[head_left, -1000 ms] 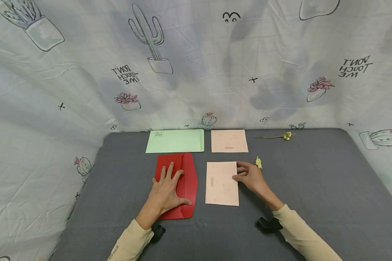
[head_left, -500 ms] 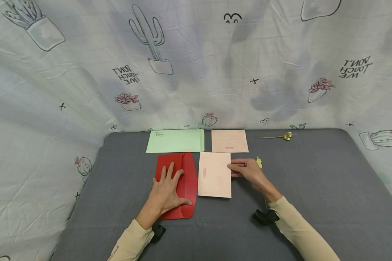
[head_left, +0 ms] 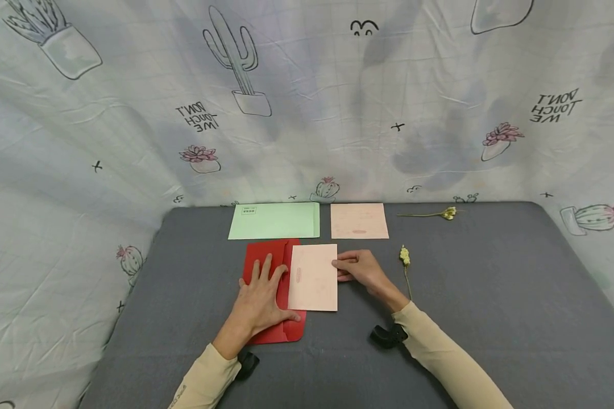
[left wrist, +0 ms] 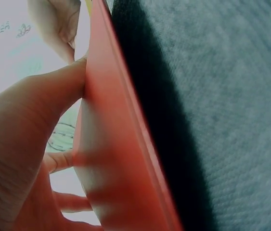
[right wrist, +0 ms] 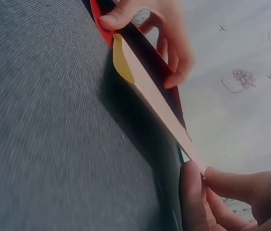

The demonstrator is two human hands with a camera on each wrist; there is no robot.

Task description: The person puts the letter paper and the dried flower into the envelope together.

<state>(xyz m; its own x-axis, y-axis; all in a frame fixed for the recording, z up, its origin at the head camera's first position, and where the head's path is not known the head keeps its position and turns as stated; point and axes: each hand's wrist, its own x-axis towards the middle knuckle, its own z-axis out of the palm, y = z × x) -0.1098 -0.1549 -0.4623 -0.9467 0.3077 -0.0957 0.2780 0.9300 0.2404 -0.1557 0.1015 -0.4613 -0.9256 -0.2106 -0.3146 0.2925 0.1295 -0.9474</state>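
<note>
My left hand (head_left: 258, 304) lies spread on the red envelope (head_left: 282, 295), thumb and fingers stretched out over it. With thumb and fingertips my right hand (head_left: 362, 270) pinches the right edge of a pale pink folded card (head_left: 313, 278). The card's left part overlaps the envelope's flap in the head view. In the right wrist view, the pink card (right wrist: 157, 108) is tilted above the cloth, and its end bulges a little, showing a yellow inside (right wrist: 122, 62). The left wrist view has my thumb on the red envelope's edge (left wrist: 121, 120).
A pale green envelope (head_left: 273, 221) and another pink card (head_left: 359, 221) lie along the back of the grey cloth-covered table (head_left: 491, 307). One yellow flower sprig (head_left: 447, 213) is at the back right, a second sprig (head_left: 405, 257) beyond my right wrist. A printed curtain (head_left: 307, 113) hangs behind.
My right hand has carried the pink card leftward from beside the red envelope until it overlaps the flap. The nearer flower sprig now shows its stem. My left hand has stayed put.
</note>
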